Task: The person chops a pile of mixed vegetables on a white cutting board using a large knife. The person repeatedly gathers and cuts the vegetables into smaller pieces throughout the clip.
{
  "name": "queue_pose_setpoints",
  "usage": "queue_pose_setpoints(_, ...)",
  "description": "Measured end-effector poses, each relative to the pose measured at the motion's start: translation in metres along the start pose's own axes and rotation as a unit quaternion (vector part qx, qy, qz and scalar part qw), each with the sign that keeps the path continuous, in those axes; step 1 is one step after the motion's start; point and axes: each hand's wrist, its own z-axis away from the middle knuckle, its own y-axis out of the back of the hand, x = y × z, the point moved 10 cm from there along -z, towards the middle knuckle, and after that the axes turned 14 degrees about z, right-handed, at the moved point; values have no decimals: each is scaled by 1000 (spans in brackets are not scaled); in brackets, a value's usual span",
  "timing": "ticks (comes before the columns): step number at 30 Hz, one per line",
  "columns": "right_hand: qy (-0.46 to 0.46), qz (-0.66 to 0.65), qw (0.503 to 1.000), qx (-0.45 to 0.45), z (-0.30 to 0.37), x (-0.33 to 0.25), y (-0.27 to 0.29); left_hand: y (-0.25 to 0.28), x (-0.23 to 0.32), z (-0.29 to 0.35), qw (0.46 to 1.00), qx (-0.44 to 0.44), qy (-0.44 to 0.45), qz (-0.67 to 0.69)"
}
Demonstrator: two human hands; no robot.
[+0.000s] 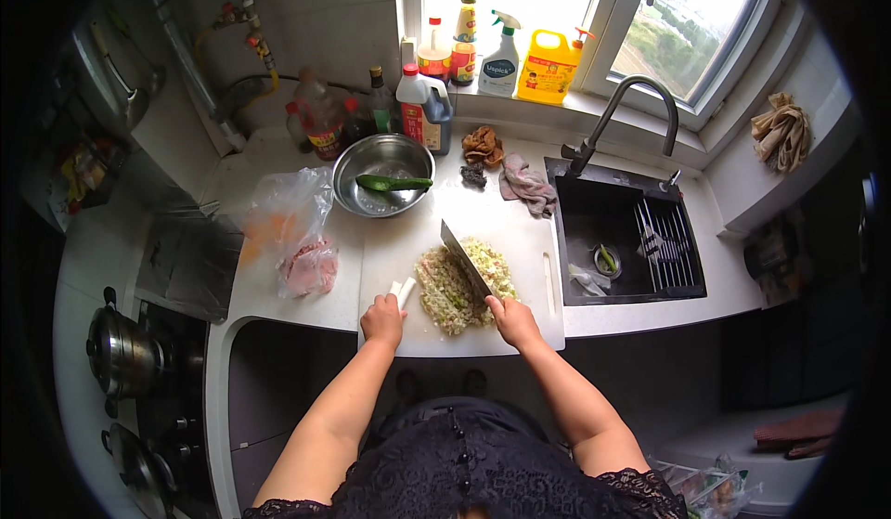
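Note:
My right hand [513, 322] is closed round the handle of a cleaver [465, 258]. The broad blade stands on edge, slanting away to the left across a heap of finely chopped pale green and whitish food [440, 289]. Beneath it lies a white cutting board [385, 252] at the counter's front edge. At the heap's left, my left hand [381, 321] is closed on short white stalks [406, 291], perhaps scallion, whose ends stick out past the fingers. The hand rests low on the board, apart from the blade.
Behind the board, a steel bowl [343, 197] holds a green cucumber [393, 184]. Bagged raw meat [310, 268] sits to the left. A black sink [594, 227] with a curved faucet [670, 120] is at right, beside a crumpled cloth [526, 187]. Bottles [425, 110] line the back; pots [125, 352] stand far left.

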Motion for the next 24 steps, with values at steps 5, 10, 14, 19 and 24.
queue_pose_setpoints(5,25,-31,999,7,10,1,-9,0,4,-3,1000,7,-15,-4)
queue_pose_setpoints(10,14,-10,999,-33,10,0,-1,-1,2,-1,1000,-3,-7,-5)
queue_pose_setpoints(14,3,-25,999,38,7,22,-11,-2,2,-3,1000,1,-7,0)
queue_pose_setpoints(19,-5,2,1000,6,5,17,5,-1,1,0,1000,-8,4,-1)
queue_pose_setpoints(24,-22,-32,999,31,11,19,12,0,3,1,1000,1,-1,7)
